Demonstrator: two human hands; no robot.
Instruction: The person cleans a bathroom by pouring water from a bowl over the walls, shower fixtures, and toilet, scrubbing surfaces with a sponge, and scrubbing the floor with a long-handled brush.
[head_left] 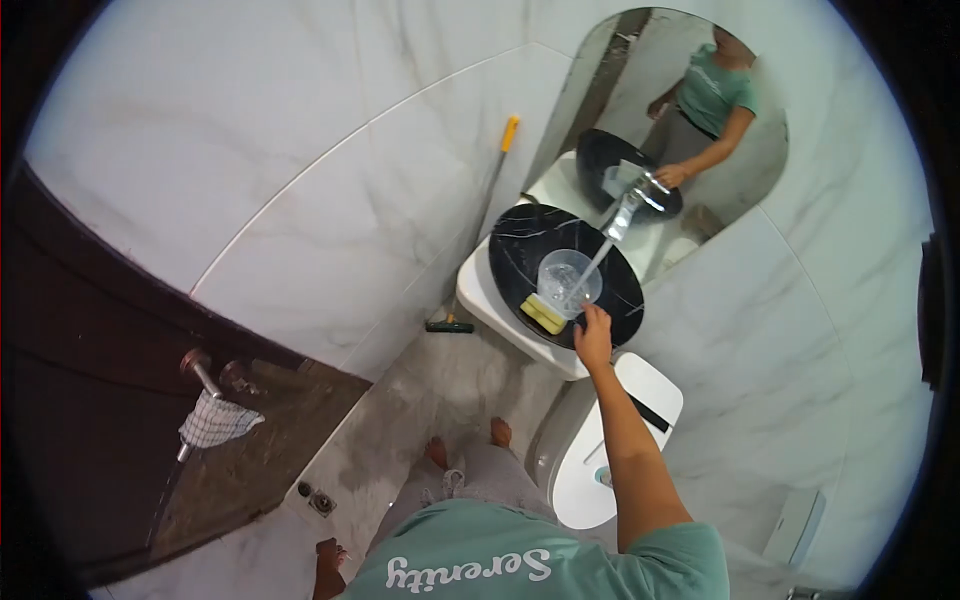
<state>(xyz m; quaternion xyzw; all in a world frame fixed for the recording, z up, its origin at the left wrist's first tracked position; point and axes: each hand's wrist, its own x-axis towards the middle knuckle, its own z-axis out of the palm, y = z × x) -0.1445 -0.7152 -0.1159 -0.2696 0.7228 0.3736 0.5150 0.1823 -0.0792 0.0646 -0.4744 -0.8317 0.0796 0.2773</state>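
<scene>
My right hand [594,338] grips the near right edge of a clear plastic tub [556,270], its fingers bent at the rim. The tub sits in a black marbled basin [520,235], and water runs into it from a chrome faucet [622,215]. A yellow sponge [542,314] lies against the tub's near side, in the basin. My left hand [329,552] hangs low beside my left hip, away from the basin. Its fingers are small and dark there, so I cannot make out whether they hold anything.
A white toilet [575,490] stands right of my legs, close to the basin's white counter [480,295]. A squeegee with a yellow-tipped handle [510,133] leans on the wall. A checked cloth [215,420] hangs on a wall tap at left. A mirror [765,130] rises behind the basin.
</scene>
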